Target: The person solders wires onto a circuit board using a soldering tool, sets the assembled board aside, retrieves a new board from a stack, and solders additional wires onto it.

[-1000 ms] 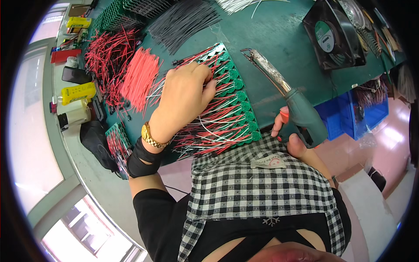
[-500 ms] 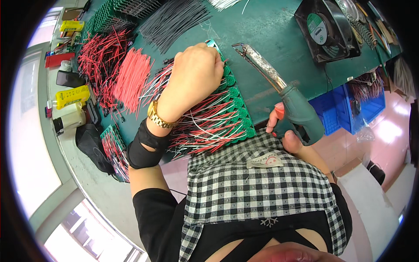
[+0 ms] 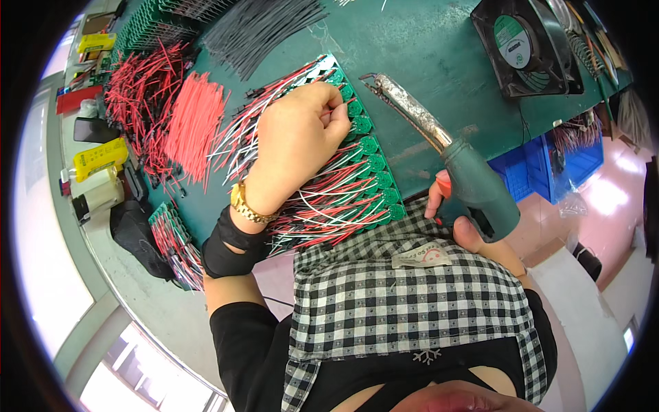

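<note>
My right hand (image 3: 461, 218) grips the dark green handle of a soldering gun (image 3: 480, 184), with fingers by its red trigger. The gun's scorched metal barrel points up and left, its tip apart from the boards. A panel of small round green circuit boards (image 3: 376, 163) lies on the bench, with red, white and black wires (image 3: 322, 199) spread leftward from it. Over the upper part of the panel, my left hand (image 3: 302, 130) is closed, thumb and forefinger pinched at a thin red wire beside the boards. The other fingers are curled under and mostly hidden.
Left of the panel lie pink-red tubes (image 3: 195, 123) and a heap of red and black wires (image 3: 141, 103). Black tubes (image 3: 264, 31) lie farther back. A black fan (image 3: 525, 51) stands at the back right, above a blue bin (image 3: 542, 168) beyond the bench edge.
My left hand has moved slightly down and left, uncovering the panel's upper boards, and its pinch now shows. The soldering gun has shifted a little right and down.
</note>
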Motion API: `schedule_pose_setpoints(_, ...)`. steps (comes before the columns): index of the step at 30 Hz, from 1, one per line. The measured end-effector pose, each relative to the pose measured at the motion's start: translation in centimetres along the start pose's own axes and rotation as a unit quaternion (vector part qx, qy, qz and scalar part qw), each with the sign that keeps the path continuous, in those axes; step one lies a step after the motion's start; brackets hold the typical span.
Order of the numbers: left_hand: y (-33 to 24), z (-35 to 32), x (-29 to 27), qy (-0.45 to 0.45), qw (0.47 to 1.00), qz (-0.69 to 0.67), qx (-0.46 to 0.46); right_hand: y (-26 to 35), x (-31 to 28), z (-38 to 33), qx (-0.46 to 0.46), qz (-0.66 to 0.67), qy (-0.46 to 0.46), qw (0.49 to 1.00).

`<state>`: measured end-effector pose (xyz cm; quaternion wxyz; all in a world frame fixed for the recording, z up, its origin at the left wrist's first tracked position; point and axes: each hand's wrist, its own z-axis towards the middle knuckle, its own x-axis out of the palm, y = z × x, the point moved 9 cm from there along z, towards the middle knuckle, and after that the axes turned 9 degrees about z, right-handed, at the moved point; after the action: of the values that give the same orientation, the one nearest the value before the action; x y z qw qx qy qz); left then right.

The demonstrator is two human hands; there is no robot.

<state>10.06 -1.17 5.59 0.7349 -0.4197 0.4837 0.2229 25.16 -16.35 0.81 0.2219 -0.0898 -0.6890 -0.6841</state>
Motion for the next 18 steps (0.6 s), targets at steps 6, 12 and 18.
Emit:
schedule_pose_setpoints(6, 1.7, 0.3, 0.8, 0.017, 0.999, -0.034, -0.001, -1.6, 0.1, -0.2, 0.043, -0.011, -0.027, 0.999)
schedule_pose_setpoints(12, 2.5, 0.1, 1.2, 0.019, 0.999, -0.046, 0.011, -3.0, -0.1, -0.9, 0.123, -0.008, -0.083, 0.989)
schedule_pose_setpoints(18, 2.7, -0.2, 1.1, 0.018, 0.999, -0.032, 0.01, -3.5, -0.1, -1.1, 0.141, -0.006, -0.089, 0.986)
